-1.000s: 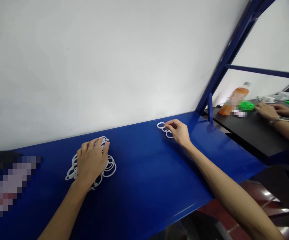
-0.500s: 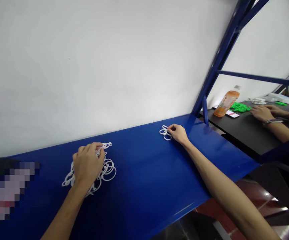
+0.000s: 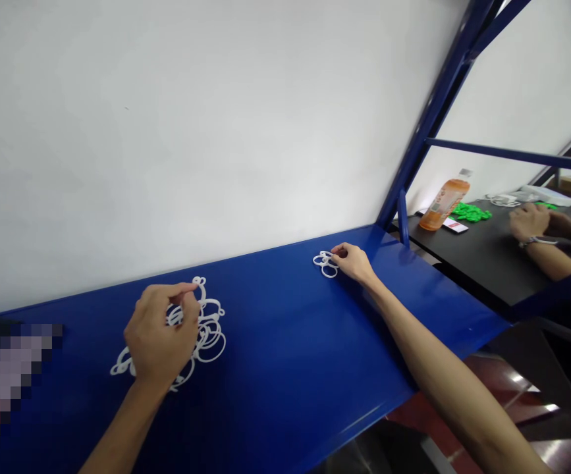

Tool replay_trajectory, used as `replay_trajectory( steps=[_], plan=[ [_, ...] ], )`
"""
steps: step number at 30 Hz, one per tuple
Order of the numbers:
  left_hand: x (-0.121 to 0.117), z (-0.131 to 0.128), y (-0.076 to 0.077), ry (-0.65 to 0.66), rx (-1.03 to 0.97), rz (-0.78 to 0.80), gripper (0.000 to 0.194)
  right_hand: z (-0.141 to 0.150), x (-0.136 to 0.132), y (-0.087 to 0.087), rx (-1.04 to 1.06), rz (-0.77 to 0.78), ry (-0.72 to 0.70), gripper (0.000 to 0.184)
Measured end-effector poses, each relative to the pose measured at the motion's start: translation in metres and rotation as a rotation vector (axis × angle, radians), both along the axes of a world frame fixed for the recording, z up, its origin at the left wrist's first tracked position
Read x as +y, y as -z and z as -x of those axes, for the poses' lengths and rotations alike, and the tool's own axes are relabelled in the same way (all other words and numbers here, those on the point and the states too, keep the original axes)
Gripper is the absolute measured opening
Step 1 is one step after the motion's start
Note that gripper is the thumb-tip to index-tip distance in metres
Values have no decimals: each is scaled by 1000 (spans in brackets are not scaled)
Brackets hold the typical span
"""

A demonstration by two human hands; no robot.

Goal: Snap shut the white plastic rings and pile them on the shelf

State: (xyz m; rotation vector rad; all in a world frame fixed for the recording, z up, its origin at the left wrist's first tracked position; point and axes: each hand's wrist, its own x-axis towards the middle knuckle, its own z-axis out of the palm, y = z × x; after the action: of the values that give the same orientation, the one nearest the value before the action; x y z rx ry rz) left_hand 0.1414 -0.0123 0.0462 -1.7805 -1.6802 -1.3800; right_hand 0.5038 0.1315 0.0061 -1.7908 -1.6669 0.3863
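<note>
My left hand is over a loose pile of thin white plastic rings with small end loops. Its thumb and forefinger are closed on one white ring, whose small loop sticks up past the fingertips. The palm hides part of the pile. Farther right, my right hand rests at a small cluster of white rings laid on the blue tabletop. Its thumb and forefinger pinch the cluster's right edge, and the fingers partly cover that ring.
A pixelated object lies at the left. Blue frame posts stand at the table's right end. Beyond them, another person's hands are above a black table with an orange drink bottle, green pieces and a phone.
My left hand has shifted slightly left, its thumb and forefinger now pinching a ring at the pile's far side. My right hand stays at its cluster. The other person's hands have lifted off the green pieces.
</note>
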Motion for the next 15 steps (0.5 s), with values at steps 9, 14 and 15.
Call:
replay_trajectory(
  steps=[9, 14, 15],
  plan=[
    [1, -13, 11, 151, -601, 263, 24, 20, -20, -13, -119, -252, -24, 21],
    [-6, -39, 19, 411, -682, 574, 32, 68, -65, -18, 56, -339, -571, 18],
    [-7, -44, 21, 452, -677, 622, 31, 78, -74, -18, 111, -279, -701, 21]
  ],
)
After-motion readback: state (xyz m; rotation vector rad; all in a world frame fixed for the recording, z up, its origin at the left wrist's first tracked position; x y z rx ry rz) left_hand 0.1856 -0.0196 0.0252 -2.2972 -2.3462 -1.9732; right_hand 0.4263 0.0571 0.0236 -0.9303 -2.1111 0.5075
